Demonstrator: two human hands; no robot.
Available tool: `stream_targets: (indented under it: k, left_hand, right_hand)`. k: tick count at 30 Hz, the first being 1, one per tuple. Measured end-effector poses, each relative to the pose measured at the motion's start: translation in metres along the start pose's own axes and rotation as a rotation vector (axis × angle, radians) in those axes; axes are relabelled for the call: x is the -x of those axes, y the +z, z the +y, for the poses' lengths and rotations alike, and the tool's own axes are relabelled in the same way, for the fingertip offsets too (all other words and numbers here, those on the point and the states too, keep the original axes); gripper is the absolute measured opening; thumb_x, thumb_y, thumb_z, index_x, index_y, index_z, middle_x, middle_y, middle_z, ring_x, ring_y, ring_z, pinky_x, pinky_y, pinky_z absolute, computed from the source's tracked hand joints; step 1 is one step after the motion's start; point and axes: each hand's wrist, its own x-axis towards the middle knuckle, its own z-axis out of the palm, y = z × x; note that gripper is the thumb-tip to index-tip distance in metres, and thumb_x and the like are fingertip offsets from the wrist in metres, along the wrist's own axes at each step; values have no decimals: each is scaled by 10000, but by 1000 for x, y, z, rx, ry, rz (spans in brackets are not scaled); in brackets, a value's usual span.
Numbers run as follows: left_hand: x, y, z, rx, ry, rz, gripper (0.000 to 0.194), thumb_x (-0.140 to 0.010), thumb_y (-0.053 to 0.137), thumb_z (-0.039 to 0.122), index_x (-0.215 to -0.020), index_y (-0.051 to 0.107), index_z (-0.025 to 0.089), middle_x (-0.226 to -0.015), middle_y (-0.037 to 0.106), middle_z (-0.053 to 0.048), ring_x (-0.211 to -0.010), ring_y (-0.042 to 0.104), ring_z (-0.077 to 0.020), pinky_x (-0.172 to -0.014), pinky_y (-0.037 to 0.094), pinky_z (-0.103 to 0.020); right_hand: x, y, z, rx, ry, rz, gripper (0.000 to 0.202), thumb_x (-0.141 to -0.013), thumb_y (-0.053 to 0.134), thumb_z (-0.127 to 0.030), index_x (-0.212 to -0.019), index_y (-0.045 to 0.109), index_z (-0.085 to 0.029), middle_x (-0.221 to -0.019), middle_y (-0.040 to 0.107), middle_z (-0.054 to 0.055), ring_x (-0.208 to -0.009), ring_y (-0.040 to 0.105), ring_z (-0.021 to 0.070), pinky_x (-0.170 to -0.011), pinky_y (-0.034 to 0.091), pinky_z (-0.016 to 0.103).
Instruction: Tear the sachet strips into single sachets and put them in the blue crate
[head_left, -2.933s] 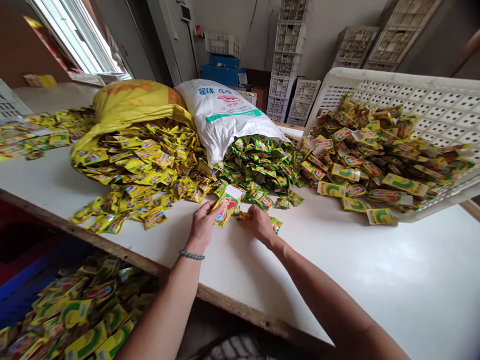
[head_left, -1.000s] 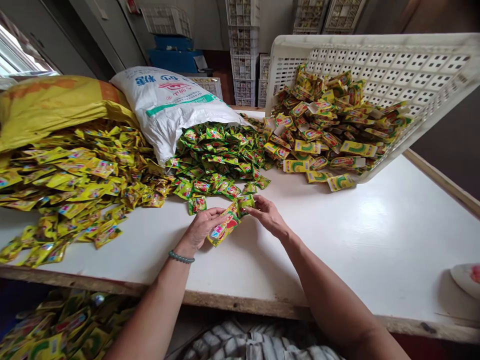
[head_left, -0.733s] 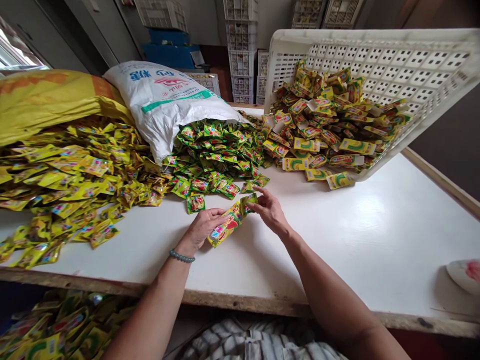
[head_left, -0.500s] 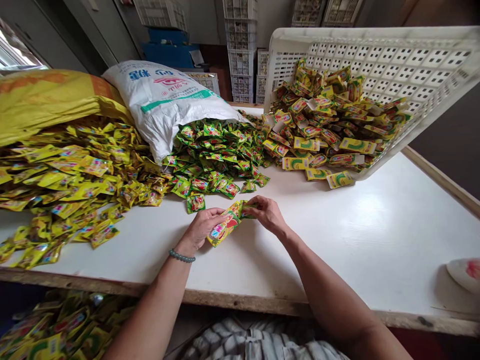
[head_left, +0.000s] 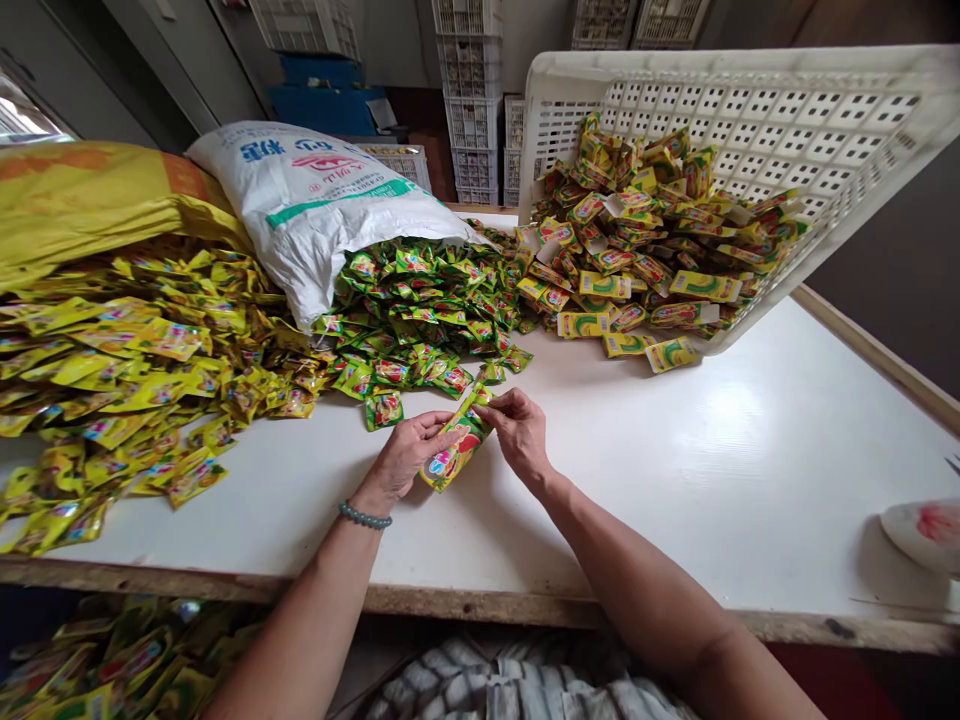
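Note:
My left hand [head_left: 409, 455], with a beaded bracelet at the wrist, grips the lower left side of a yellow and green box [head_left: 456, 447] above the white table [head_left: 637, 480]. At the box's upper end, my right hand [head_left: 519, 428] pinches its edge; no separate packet shows between those fingers. Just beyond the hands lies a single green packet [head_left: 384, 409], in front of a heap of green packets [head_left: 427, 310] spilling from a white sack [head_left: 307, 200].
Yellow packets [head_left: 150, 350] spread at the left from a yellow sack [head_left: 97, 200]. A tipped white crate [head_left: 855, 120] holds many small boxes [head_left: 630, 230] at the right. A white rounded object [head_left: 924, 530] sits at the right edge. Stacked crates [head_left: 471, 110] stand behind.
The green packet that was between my right fingers at the box's upper end no longer shows separately. My right hand has moved slightly left, closer against the box. The view has shifted a little.

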Motion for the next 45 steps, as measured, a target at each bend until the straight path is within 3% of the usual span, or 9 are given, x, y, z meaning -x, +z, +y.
stream_targets:
  k: [5, 10, 15, 23, 27, 30, 35, 41, 45]
  left_hand:
    - [4, -4, 2, 74, -62, -47, 486, -561, 910, 319, -966, 726, 126, -849, 768, -84, -683, 696, -182, -654, 530, -277]
    - [4, -4, 1, 87, -47, -23, 456, -577, 901, 314, -955, 731, 125, -829, 767, -82, -693, 702, -188, -667, 528, -277]
    - [1, -1, -1, 20, -1, 1, 468, -584, 894, 345, -979, 738, 148, -852, 774, -62, -705, 705, -187, -683, 530, -276]
    - [4, 0, -2, -7, 72, 2, 408, -601, 879, 366, -919, 751, 145, -844, 770, -66, -751, 706, -195, -717, 532, -274]
    - [4, 2, 0, 45, 74, 17, 420, -608, 874, 359, -950, 748, 150, -837, 768, -57, -738, 703, -184, -707, 532, -268]
    - [4, 1, -1, 55, 81, 35, 424, -600, 875, 353, -948, 749, 146, -821, 766, -56, -717, 702, -192, -687, 529, -274]
    - [6, 1, -2, 24, 85, 26, 380, -595, 863, 345, -893, 749, 139, -803, 762, -61, -710, 700, -195, -694, 528, -279]
    - [3, 6, -3, -13, 135, 89, 400, -552, 856, 329, -858, 706, 120, -773, 747, -59, -719, 692, -202, -674, 517, -278]
    - [2, 10, -1, 24, 202, 158, 578, -607, 832, 377, -1085, 600, 150, -722, 723, -15, -626, 668, -169, -616, 510, -266]
  right_hand:
    - [1, -6, 0, 236, -124, -82, 351, -714, 735, -539, -653, 603, -220, -720, 618, 7, -693, 558, 162, -681, 478, 302]
    - [3, -15, -11, 371, -176, -259, 287, -796, 712, -464, -660, 649, -220, -905, 663, 43, -960, 565, 206, -881, 453, 341]
    - [2, -19, -18, 469, -190, -196, 207, -867, 649, -393, -753, 686, -224, -966, 650, 47, -1020, 520, 217, -943, 415, 367]
    - [11, -8, -19, 424, -109, -311, 291, -873, 647, -446, -692, 697, -224, -1042, 627, 56, -1101, 462, 246, -1000, 388, 391]
    - [11, -7, -21, 441, -165, -173, 142, -849, 698, -389, -869, 737, -254, -1106, 603, 56, -1152, 454, 246, -1034, 377, 405]
    - [9, -8, -21, 481, -168, -201, 100, -823, 735, -365, -862, 770, -280, -1172, 591, 59, -1230, 415, 260, -1084, 343, 420]
    - [7, -5, -20, 418, -33, -312, 262, -812, 717, -484, -743, 770, -237, -1131, 613, 72, -1214, 441, 278, -1060, 371, 428]
    - [12, -1, -21, 427, -8, -403, 367, -781, 723, -541, -673, 757, -192, -1112, 610, 93, -1193, 434, 283, -993, 402, 390]
    - [12, -2, -19, 235, -8, -277, 385, -729, 758, -526, -975, 732, -231, -1096, 630, 60, -1036, 533, 224, -879, 464, 340]
